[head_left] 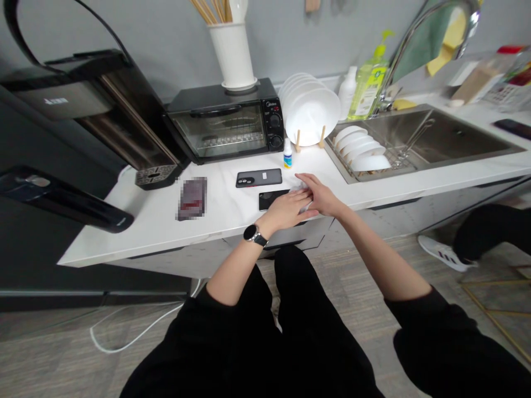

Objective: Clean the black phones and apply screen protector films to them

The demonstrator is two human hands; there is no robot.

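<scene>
My left hand [290, 208], with a round watch on its wrist, lies low at the counter's front edge with its fingers stretched out flat. Over its fingertips reaches my right hand [326, 198], fingers spread. Something whitish and crumpled, perhaps a tissue or wipe, shows around the fingers; most of it is hidden. A black smartphone [270, 200] lies partly under or beside my left hand. Behind it rests a dark phone case or second phone [259, 177] with camera openings. A small white spray bottle [287, 156] with a blue and yellow label stands upright behind my hands.
At the back stand a toaster oven [232, 127], a rack of white plates [313, 113] and a green soap bottle [367, 88]. To the right is a sink [448, 138] holding bowls. A pixelated item [192, 199] and a water dispenser [124, 110] are left. A person's shoe [446, 254] shows right.
</scene>
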